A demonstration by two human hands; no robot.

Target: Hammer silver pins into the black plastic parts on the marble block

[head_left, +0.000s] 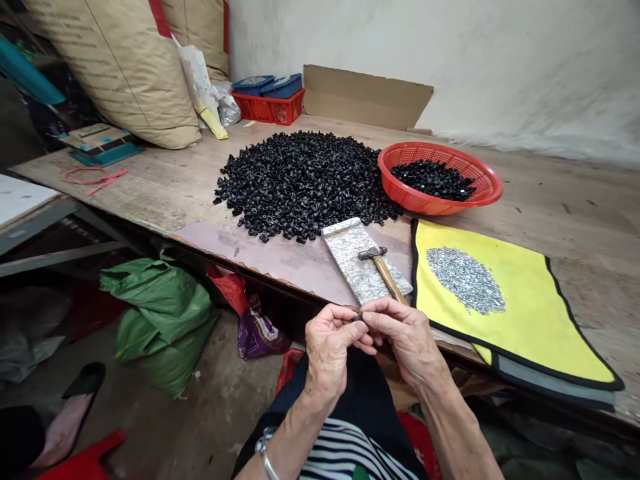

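My left hand (327, 347) and my right hand (405, 340) meet above my lap, just short of the table edge. Their fingertips pinch a small black plastic part (357, 319), mostly hidden by my fingers. Nearest my right hand lies a wooden-handled hammer (380, 267) on a speckled stone slab (350, 250). Beyond it, a large heap of similar black parts (300, 183) covers the wooden table (565, 227). A red plastic basket (400, 193) holds more. Small silver metal rings (465, 280) lie piled on a yellow black-edged mat (540, 333).
Large paper sacks (120, 67) lean at the back left, near a red crate (267, 110) with blue boxes and a cardboard sheet (365, 97). A green bag (160, 320) and a purple bag (257, 330) sit on the floor below the table edge.
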